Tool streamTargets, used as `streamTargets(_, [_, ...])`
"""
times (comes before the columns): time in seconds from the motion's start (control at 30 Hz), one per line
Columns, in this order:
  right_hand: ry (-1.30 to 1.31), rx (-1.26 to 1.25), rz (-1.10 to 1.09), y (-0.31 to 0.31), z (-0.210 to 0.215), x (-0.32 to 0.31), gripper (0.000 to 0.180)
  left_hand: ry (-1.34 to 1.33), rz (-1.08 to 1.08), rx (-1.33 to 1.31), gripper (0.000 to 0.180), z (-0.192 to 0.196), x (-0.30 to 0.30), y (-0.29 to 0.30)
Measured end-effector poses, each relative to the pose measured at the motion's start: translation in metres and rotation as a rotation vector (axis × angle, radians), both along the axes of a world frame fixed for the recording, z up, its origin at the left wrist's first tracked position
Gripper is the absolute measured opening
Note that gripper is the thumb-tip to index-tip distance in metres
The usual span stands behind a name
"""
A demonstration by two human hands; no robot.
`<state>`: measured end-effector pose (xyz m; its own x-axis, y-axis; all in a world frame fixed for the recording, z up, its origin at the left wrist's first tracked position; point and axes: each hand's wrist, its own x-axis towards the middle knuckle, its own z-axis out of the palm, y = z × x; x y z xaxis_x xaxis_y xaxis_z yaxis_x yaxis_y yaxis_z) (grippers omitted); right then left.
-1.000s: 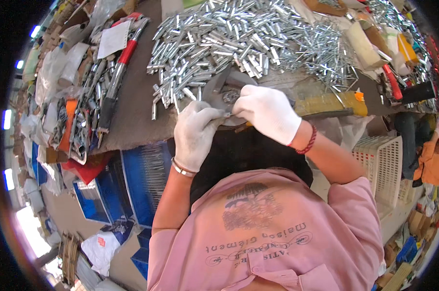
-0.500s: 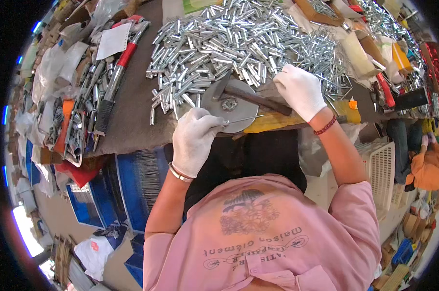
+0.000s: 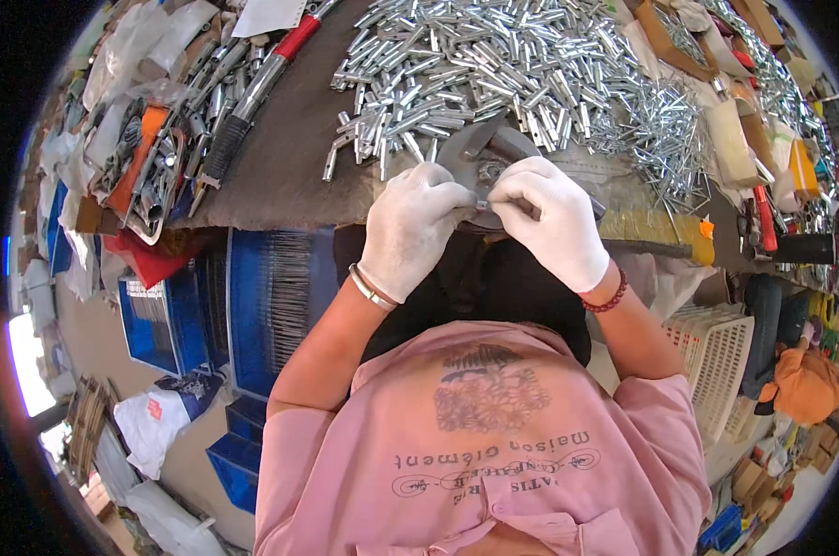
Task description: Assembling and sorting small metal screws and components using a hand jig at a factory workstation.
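My left hand (image 3: 415,222), in a white glove, is closed in a pinch on a thin metal pin (image 3: 482,205), of which only a short bit shows. My right hand (image 3: 554,222), gloved too, meets it fingertip to fingertip, thumb and forefinger pinched at the pin's other end; whatever else they hold is hidden. Just beyond my hands a round grey metal disc (image 3: 454,153) lies at the table edge. Across it rests a hammer (image 3: 480,139), its handle partly behind my right hand. A wide heap of short silvery metal tubes (image 3: 457,65) spreads behind.
Thin metal pins (image 3: 674,139) lie heaped right of the tubes. Tools with a red-and-black handle (image 3: 271,74) and an orange grip (image 3: 141,157) crowd the left. Blue crates (image 3: 239,315) and a white plastic basket (image 3: 716,343) stand below the table. A person in orange (image 3: 804,394) is at far right.
My right hand has come from the pin heap to my left hand, and their fingertips now meet. The long free end of the pin is now covered. The whole view has shifted.
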<state>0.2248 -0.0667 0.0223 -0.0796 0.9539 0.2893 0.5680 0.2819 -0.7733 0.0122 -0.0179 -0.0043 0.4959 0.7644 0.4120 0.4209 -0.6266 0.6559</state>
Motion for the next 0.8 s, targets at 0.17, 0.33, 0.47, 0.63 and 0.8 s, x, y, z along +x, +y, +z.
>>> streamTargets(0.17, [-0.085,0.087,0.026,0.003,-0.002,-0.005,0.011,-0.009,-0.002,0.001,0.015,-0.004,-0.001,0.001])
streamTargets(0.33, [-0.167,0.108,0.009,0.003,0.0,-0.003,0.007,-0.004,-0.008,-0.008,0.015,-0.005,-0.001,0.001])
streamTargets(0.47, [-0.235,0.151,0.022,0.004,0.001,-0.003,0.007,-0.004,-0.013,0.007,0.015,-0.007,-0.001,0.003])
streamTargets(0.63, [-0.523,0.223,0.088,0.001,0.015,-0.001,0.009,0.012,-0.017,-0.058,0.016,-0.01,-0.002,0.004])
streamTargets(0.8, [-0.684,0.118,-0.123,-0.002,0.017,0.036,0.036,0.01,-0.028,-0.083,0.014,-0.006,-0.002,0.005])
